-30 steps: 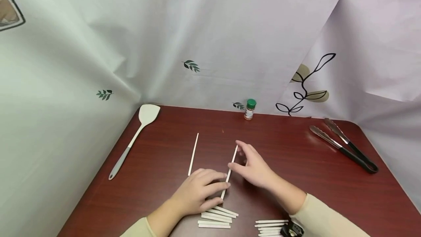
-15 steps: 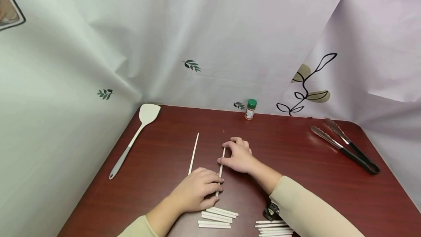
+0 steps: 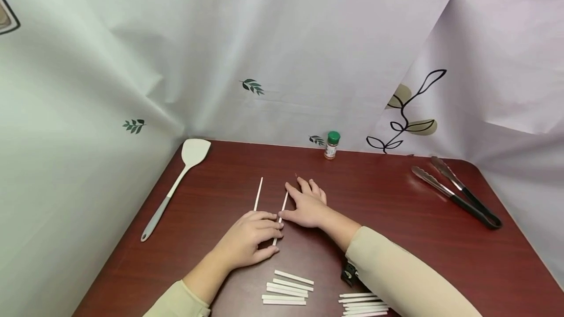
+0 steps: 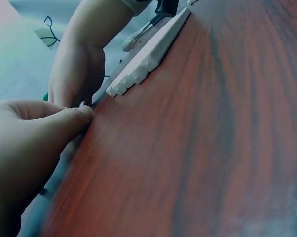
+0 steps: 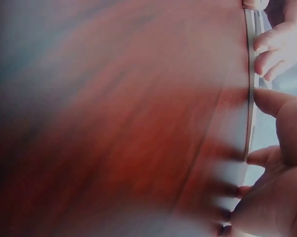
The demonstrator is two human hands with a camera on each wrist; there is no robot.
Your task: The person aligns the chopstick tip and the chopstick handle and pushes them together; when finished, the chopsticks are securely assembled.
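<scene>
A thin white stick [image 3: 284, 201] lies slanted on the dark red table [image 3: 379, 190], under both hands. My left hand [image 3: 246, 237] rests over its near part, fingers extended across it and the thumb at its near end. At the far part, my right hand [image 3: 308, 208] touches it with thumb and index finger; the other fingers are spread. In the right wrist view the stick [image 5: 250, 118] runs along the tabletop past the fingertips of both hands. Left of it lies a similar stick [image 3: 258, 192], roughly parallel, its near end hidden by my left hand.
Several short white sticks [image 3: 293, 277] lie in a loose group near the front. More sticks [image 3: 359, 300] are by the right sleeve, which partly covers them. A spatula [image 3: 176, 182] lies at left, tongs [image 3: 458, 194] at right. A green-capped spice jar [image 3: 331, 146] stands at the back.
Both hands have moved left with the stick, bringing it closer to the other stick. My right hand's fingers have spread. The front group of sticks is more fully in view.
</scene>
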